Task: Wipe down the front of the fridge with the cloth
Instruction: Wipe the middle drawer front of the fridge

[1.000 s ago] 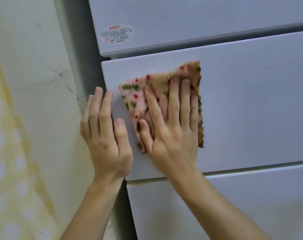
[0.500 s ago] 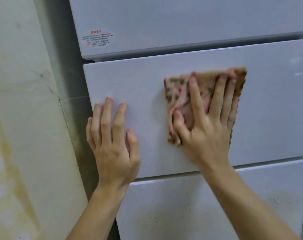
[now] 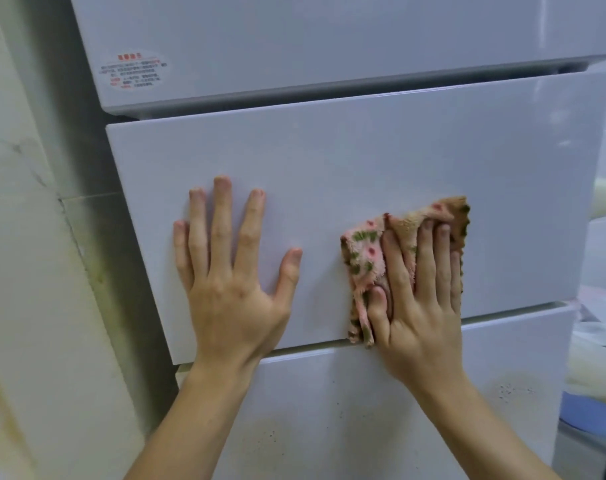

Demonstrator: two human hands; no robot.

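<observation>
The white fridge front fills the view, with its middle drawer panel (image 3: 363, 161) in the centre. A pink and tan cloth (image 3: 363, 261) with green and red spots lies bunched against the lower right part of that panel. My right hand (image 3: 422, 299) presses the cloth flat to the panel with straight fingers, thumb on its lower edge. My left hand (image 3: 230, 282) rests flat on the same panel to the left, fingers spread, holding nothing. The cloth's lower corner hangs over the gap above the bottom drawer (image 3: 363, 410).
A red-printed sticker (image 3: 133, 71) sits on the upper door at the left. A stained wall (image 3: 24, 271) runs close along the fridge's left side. The bottom drawer shows dark specks and yellowish stains. Pale and blue objects (image 3: 602, 403) lie past the fridge's right edge.
My right hand has slid the cloth rightward and down across the middle panel. My left hand has shifted from the panel's left edge onto its face, fingers spread wider.
</observation>
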